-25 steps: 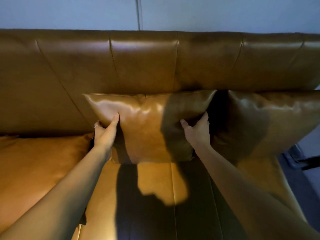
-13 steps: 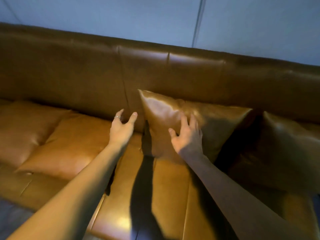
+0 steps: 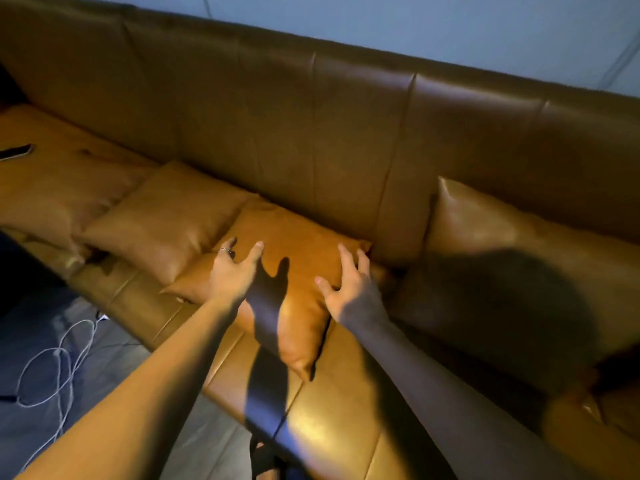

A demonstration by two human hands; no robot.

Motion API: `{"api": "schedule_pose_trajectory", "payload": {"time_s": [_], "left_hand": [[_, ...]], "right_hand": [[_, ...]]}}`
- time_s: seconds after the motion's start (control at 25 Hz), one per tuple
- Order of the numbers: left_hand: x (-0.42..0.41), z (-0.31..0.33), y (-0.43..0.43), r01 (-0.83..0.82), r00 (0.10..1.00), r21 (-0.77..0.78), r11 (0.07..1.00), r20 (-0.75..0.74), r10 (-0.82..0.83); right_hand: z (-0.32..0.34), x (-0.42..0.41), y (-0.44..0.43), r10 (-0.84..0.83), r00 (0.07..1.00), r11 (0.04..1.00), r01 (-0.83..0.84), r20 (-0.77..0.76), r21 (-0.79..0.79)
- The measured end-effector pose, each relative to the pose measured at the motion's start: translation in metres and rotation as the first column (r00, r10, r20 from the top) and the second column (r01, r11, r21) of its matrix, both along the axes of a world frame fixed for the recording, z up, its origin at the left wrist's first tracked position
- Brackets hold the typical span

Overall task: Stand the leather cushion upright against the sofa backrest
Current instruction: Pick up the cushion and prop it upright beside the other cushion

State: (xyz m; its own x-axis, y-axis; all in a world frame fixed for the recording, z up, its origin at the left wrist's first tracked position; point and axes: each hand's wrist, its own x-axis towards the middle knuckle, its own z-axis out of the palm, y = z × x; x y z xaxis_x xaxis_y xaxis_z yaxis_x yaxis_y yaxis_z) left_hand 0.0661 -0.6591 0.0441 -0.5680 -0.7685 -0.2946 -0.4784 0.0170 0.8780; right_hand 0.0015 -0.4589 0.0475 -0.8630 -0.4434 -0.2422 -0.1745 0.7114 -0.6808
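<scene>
Head view: lying flat on the sofa seat [image 3: 329, 420], a tan leather cushion [image 3: 294, 271], one corner pointing toward the near seat edge, far edge just short of the sofa backrest [image 3: 346, 133]. Spread open over its left part, the left hand [image 3: 235, 271], fingers apart, a ring [image 3: 223, 250] on one finger, palm on or just above the leather; contact not clear. Near its right edge, the right hand [image 3: 349, 287], fingers also splayed, fingertips on the surface, nothing clamped. To the left, a second flat cushion [image 3: 162, 220], touching the first. To the right, standing against the backrest, another cushion [image 3: 502, 237]. Far left on the seat, a dark phone [image 3: 15, 152]. On the floor at near left, a looped white cable [image 3: 59, 362].
</scene>
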Motion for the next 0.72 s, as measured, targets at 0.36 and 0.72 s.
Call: {"api": "schedule_pose_trajectory", "payload": {"time_s": [0.36,0.72], "left_hand": [[-0.049,-0.083,-0.116,0.121,0.957,0.057,0.991,0.258,-0.131],[-0.108,-0.121,-0.178,0.193,0.871,0.085,0.978,0.444,-0.21]], "right_hand": [[-0.097,-0.032,-0.118,-0.325,0.905,0.946,0.31,0.274,0.099],[-0.153,-0.09,-0.125,-0.695,0.532,0.626,0.778,0.484,0.044]]}}
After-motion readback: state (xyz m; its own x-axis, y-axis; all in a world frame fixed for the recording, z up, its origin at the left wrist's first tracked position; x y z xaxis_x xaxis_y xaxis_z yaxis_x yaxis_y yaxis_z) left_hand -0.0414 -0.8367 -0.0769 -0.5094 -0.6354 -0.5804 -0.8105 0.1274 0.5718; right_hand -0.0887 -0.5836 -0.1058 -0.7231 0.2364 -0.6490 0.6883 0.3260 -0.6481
